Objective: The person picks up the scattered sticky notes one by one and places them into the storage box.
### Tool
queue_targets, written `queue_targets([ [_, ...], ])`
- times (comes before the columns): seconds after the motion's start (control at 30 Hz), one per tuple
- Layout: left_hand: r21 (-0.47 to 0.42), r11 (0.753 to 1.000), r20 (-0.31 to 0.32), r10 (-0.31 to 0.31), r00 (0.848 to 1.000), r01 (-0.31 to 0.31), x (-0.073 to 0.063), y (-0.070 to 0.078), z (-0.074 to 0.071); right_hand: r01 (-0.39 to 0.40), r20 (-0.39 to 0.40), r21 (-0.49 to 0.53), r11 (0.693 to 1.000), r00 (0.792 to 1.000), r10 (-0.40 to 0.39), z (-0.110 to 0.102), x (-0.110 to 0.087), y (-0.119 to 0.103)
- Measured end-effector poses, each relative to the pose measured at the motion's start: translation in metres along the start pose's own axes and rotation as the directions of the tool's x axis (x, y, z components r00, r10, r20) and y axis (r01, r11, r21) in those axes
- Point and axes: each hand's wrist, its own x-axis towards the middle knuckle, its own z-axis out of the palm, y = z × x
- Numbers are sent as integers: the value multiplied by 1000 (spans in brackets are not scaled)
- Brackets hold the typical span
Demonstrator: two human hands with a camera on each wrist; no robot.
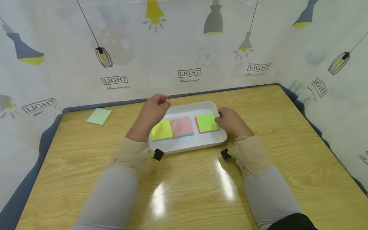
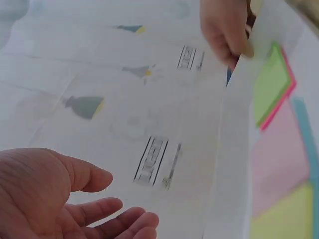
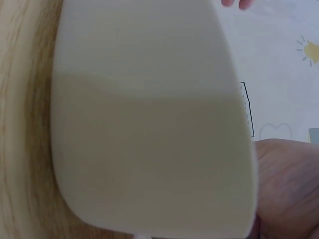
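Note:
A white tray (image 1: 198,143) holds a row of sticky note pads: a yellow pad (image 1: 161,130), a pink pad (image 1: 182,126) with blue under it, and a green pad (image 1: 207,123) with bright pink under it. My right hand (image 1: 232,122) grips the tray's right end, its thumb over the rim beside the green pad. In the right wrist view, the tray's white outer wall (image 3: 149,149) fills most of the picture. My left hand (image 1: 152,111) is at the tray's far left corner. Its fingers (image 2: 117,224) are relaxed with nothing between them, apart from the tray in the left wrist view.
A pale green sticky note pad (image 1: 99,116) lies on the wooden table (image 1: 86,159) at the back left. Behind the table hangs a white curtain (image 1: 161,64) printed with lamps, and a dark blue border (image 1: 115,104) runs along the table's edge.

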Motion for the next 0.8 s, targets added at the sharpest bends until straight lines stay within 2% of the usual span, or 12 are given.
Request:
queue_targets([
  [0.13,42,999,-91,-22,996,25,-2,-22,-32,7,-8,11,1000,1000,-7,2,1,1],
  [0.23,82,995,-165,-44,985,58,-3,-43,-54,15,-15,15,1000,1000,-15,2,0,2],
  [0.37,172,983,-235,-16,972,57,-1,-80,-80,20,-15,10,1000,1000,-19,2,0,1],
  [0.53,288,957,-277,37,960,46,4,-130,-107,18,-20,3,1000,1000,-18,3,1,1],
  [0.67,310,947,-311,17,950,84,7,-161,-124,16,-23,5,1000,1000,-16,4,1,1],
  [0.8,321,939,-319,-15,948,123,10,-187,-138,17,-27,1,1000,999,-17,4,1,0],
])
